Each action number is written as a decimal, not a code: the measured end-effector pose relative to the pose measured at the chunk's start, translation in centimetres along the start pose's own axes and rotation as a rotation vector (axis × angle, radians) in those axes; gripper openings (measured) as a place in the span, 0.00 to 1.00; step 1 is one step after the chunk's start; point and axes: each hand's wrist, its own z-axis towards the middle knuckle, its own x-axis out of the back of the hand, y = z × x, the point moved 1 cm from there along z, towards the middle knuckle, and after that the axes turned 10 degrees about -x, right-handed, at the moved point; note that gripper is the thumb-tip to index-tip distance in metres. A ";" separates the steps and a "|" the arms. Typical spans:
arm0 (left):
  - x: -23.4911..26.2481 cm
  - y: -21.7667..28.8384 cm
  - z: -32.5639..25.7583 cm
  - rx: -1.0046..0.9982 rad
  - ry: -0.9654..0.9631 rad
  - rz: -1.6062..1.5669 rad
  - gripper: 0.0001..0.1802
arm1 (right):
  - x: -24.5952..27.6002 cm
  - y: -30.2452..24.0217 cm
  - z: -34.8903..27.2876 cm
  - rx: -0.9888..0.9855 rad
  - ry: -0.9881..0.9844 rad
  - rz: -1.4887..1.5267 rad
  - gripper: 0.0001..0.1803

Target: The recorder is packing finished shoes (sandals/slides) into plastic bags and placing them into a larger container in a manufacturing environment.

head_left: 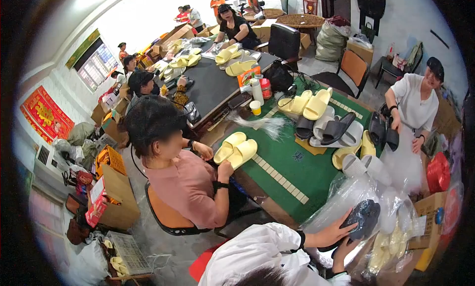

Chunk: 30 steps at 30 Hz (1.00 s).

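My left hand (334,231) reaches out of a white sleeve and lies on top of a dark grey slipper (363,216). My right hand (348,248) grips the same slipper from underneath. The slipper sits at the mouth of a clear plastic bag (346,197) at the near right corner of the green table (297,172). More bagged slippers, pale yellow (381,249), lie just right of my hands.
Yellow, white and black slippers (316,104) are piled across the green table. A person in a pink top (185,184) handles a yellow pair (236,150) on the left. On the right, a person in white (415,103) holds black slippers. Cardboard boxes (116,194) stand on the floor at left.
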 end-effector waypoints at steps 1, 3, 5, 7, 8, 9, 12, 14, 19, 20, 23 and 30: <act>-0.1 0.0 0.2 -0.030 0.003 0.022 0.28 | -0.1 -1.4 0.1 0.022 0.023 -0.002 0.31; -0.3 -0.1 0.2 -0.070 0.010 0.046 0.29 | -0.3 -2.4 0.1 0.038 0.082 0.048 0.30; -0.6 -0.1 -0.3 -0.114 -0.089 -0.013 0.27 | -0.3 -3.5 0.1 -0.001 0.074 0.267 0.30; -0.7 0.1 -0.8 -0.125 -0.140 -0.032 0.29 | -0.4 -2.0 0.9 -0.062 0.068 0.439 0.29; -0.8 0.1 -1.0 -0.127 -0.132 0.031 0.31 | -0.2 1.6 2.3 0.030 0.190 0.249 0.29; -1.1 0.2 -1.1 -0.119 -0.117 0.100 0.33 | 0.2 3.6 3.2 0.118 0.298 0.055 0.29; -1.1 0.6 -1.3 0.271 0.129 -0.158 0.32 | 0.9 -6.3 -0.4 0.224 0.353 -0.247 0.29; -1.4 -1.1 -2.1 0.089 0.083 -0.084 0.39 | 0.8 -4.0 1.6 -0.058 0.007 -0.091 0.28; 2.3 3.1 -2.1 0.368 -0.413 -0.171 0.54 | -0.2 -3.7 3.8 -0.025 0.201 -1.029 0.24; 1.5 2.5 -3.2 0.396 -0.409 -0.156 0.54 | 0.0 -3.6 4.4 -0.074 0.300 -0.900 0.24; -0.4 0.8 -6.4 0.592 -0.363 -0.357 0.54 | -0.3 -7.8 4.7 -0.123 0.301 -0.784 0.23; -0.6 -1.5 -6.0 0.993 0.001 -1.262 0.49 | 2.3 -4.8 3.6 0.407 -0.222 -0.833 0.23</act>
